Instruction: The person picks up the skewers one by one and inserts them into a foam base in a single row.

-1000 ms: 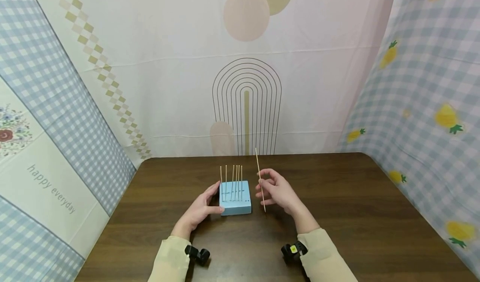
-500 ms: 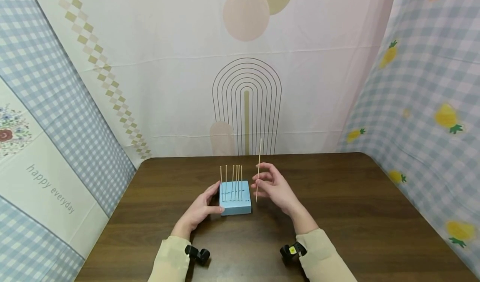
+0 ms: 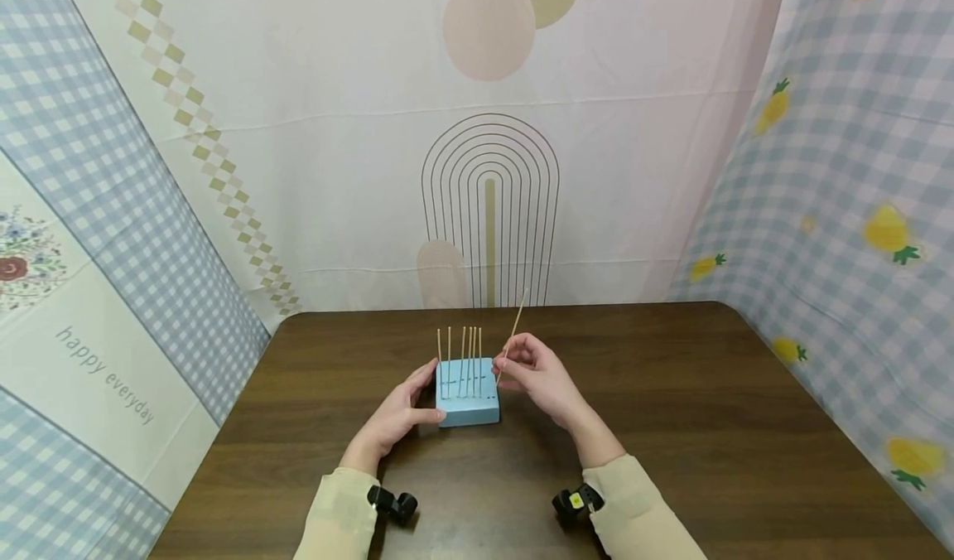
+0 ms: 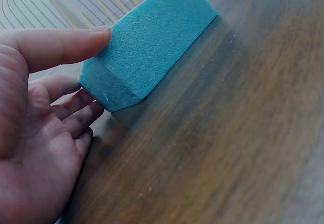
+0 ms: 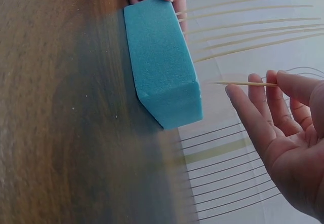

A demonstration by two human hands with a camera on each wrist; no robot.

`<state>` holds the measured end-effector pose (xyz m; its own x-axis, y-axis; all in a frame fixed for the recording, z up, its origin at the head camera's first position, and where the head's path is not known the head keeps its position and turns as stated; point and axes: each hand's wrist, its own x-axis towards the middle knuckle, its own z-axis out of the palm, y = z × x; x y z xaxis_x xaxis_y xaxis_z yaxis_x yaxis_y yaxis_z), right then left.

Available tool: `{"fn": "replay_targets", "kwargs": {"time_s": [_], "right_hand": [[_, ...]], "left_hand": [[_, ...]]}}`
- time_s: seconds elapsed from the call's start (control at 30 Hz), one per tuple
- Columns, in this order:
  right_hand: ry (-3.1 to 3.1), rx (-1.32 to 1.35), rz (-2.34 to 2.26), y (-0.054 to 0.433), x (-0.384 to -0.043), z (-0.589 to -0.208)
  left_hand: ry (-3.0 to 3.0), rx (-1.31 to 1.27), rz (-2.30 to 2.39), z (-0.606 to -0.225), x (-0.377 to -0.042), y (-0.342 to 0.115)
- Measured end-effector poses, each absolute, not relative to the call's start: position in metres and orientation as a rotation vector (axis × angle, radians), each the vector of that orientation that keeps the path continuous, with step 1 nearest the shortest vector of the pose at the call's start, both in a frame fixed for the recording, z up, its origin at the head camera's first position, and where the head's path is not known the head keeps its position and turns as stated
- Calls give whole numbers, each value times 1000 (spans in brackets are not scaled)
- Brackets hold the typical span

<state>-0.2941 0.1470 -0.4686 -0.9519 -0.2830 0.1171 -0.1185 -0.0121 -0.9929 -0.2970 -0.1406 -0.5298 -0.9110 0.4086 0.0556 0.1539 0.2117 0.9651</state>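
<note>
A blue foam block (image 3: 471, 415) sits on the table, with several thin wooden skewers (image 3: 450, 349) standing upright in its top. My left hand (image 3: 398, 415) holds the block at its left end, thumb on the front face and fingers along the side, as the left wrist view (image 4: 45, 97) of that hand confirms. Between thumb and fingertips my right hand (image 3: 542, 383) pinches another skewer (image 3: 517, 318), tilted with its top leaning right. Seen from the right wrist, the pointed tip of this skewer (image 5: 243, 83) is just off the block's right top edge, apart from the foam.
The dark wooden table (image 3: 656, 427) stretches out on both sides of the block. A patterned white cloth (image 3: 358, 171) hangs behind it, and checked cloths (image 3: 805, 237) flank the left and right. Small dark holes (image 3: 490, 398) mark the block's top near the right front.
My right hand has moved left to the block's right edge with the skewer, whose top now leans right instead of left. The left hand and the block have stayed put.
</note>
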Motion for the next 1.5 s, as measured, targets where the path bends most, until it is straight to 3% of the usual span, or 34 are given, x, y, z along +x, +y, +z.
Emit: {"fn": "replay_targets", "kwargs": {"time_s": [1.5], "right_hand": [[2503, -460, -1712, 144, -293, -476]], "left_hand": [[2288, 520, 1756, -531, -297, -142]]}}
